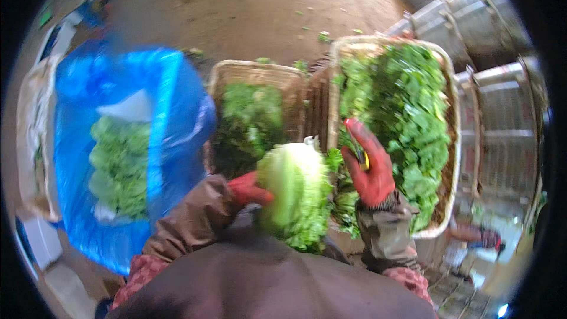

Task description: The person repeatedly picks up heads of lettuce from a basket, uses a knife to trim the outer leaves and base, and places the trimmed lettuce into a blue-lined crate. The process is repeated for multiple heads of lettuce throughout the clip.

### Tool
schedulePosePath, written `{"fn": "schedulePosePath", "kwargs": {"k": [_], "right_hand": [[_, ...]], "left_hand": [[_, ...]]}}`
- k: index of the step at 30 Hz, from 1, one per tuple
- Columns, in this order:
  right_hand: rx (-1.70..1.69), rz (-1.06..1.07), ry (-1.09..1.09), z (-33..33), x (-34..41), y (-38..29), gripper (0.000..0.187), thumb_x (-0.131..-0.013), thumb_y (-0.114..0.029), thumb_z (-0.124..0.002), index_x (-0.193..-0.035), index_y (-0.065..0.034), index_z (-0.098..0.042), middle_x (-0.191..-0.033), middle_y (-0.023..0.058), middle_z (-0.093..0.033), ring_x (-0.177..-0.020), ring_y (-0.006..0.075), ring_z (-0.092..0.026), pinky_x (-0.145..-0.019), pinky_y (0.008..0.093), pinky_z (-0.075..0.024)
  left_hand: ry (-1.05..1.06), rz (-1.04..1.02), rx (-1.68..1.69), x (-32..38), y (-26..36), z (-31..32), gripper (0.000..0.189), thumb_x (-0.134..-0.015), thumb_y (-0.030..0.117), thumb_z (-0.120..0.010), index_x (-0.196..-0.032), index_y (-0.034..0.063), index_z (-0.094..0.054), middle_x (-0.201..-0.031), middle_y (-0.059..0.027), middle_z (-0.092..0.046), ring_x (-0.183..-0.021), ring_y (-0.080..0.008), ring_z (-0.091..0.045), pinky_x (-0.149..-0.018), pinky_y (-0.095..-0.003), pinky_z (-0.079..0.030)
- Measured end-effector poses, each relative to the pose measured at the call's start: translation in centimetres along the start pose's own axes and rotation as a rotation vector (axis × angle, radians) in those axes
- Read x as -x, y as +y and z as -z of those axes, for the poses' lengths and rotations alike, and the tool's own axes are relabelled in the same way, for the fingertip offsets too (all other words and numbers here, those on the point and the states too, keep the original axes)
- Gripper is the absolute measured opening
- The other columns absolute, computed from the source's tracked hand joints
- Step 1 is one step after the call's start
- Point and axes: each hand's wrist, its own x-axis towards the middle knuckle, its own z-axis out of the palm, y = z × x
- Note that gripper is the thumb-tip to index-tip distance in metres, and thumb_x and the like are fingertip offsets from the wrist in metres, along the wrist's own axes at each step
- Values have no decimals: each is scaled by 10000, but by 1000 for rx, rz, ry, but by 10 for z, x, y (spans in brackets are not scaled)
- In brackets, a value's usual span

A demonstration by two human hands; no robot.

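Observation:
Both my hands wear red gloves. My left hand [250,189] grips a head of leafy lettuce [294,195] from its left side, close in front of my body, its pale stem side turned partly up. My right hand [370,164], to the right of the lettuce, holds a small tool with a yellow and black part, seemingly a knife [359,153]; its blade is hard to make out. Beneath and beyond this hand, a large crate [456,141] is full of green lettuce heads [412,119].
A crate lined with blue plastic [186,97] at the left holds lettuce [119,164] and a white sheet. A smaller crate [257,68] with greens stands in the middle. Leaf scraps lie on the brown floor [266,13]. Stacked crates [500,141] and a person [478,235] are at the right.

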Motion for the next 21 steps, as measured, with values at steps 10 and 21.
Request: {"fn": "schedulePosePath", "kwargs": {"k": [10,21], "right_hand": [[-466,-908,-611,-88,-21,1,243,-924,-223,-621,-1093,-51,-652,-941,30,-679,-800,108,-622,-594,237,-474],[-873,-882,-889,-174,85,-58,572,-823,-29,-585,-1373,-159,-499,-1273,95,-562,-1174,177,-505,-1004,332,-412]], "left_hand": [[595,-193,-570,172,100,-46,834,-744,212,-806,-1430,82,-350,-1415,-100,-450,-1322,-239,-395,-1118,-411,-306],[1008,465,-2216,174,186,190,831,-654,247,-768,-1389,125,-400,-1161,-231,-566,-1078,-390,-550,-934,-442,-443]]}}
